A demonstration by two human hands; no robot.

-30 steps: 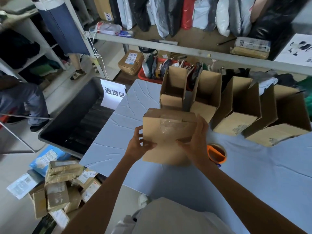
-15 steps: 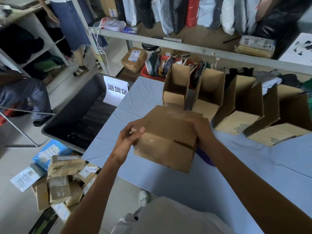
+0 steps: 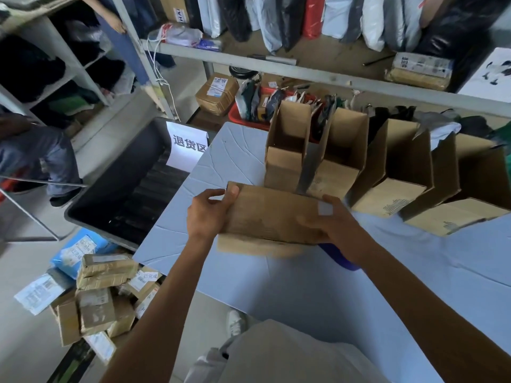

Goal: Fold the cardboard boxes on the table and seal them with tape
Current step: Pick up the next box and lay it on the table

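A closed brown cardboard box (image 3: 272,217) is held just above the blue-grey table (image 3: 290,288), one broad face turned up. My left hand (image 3: 207,214) grips its left end, thumb on top. My right hand (image 3: 330,222) holds its right end, a white plaster on one finger. Behind it several open cardboard boxes (image 3: 392,167) stand in a row along the table's far side with their flaps up. A blue object (image 3: 338,255), partly hidden, lies under my right wrist.
A dark grey bin (image 3: 124,194) with a white paper sign stands left of the table. Taped parcels (image 3: 102,294) lie piled on the floor at lower left. A red basket (image 3: 249,120) and a long shelf (image 3: 304,73) are behind the table. A person sits at far left.
The box has been turned over in both hands, from upright with its taped face toward me to lying flat, and it has shifted slightly left. The orange tape dispenser is now hidden.
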